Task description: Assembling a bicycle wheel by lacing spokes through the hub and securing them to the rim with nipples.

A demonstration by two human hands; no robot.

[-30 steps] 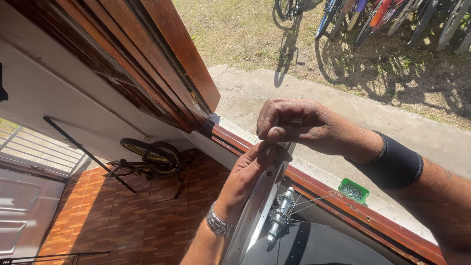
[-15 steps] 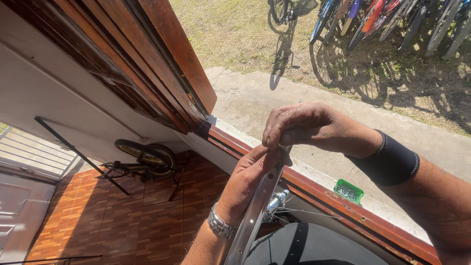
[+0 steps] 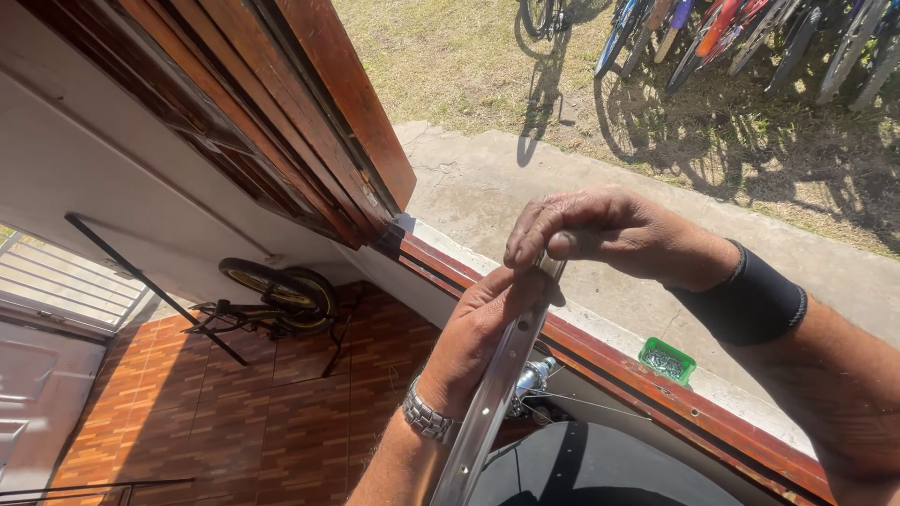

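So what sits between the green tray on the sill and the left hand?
In the head view, the silver wheel rim and its hub lie between the green tray and the left hand, which grips the rim.

Both hands, left hand (image 3: 483, 333) and right hand (image 3: 600, 234), grip a silver wheel rim (image 3: 497, 384) above the wooden windowsill (image 3: 656, 389).

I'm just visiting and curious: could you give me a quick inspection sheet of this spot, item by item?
Surface: reddish wooden window sill, sunlit.
Job's things: shiny silver metal bicycle rim with spoke holes; hub and loose spokes beside it.
Clutter: small green tray on the outer ledge.
Hands: left hand grips the rim; right hand pinches its top edge.
Cables: nothing seen.
Surroundings: small bicycle on the tiled floor; parked bicycles on grass outside.
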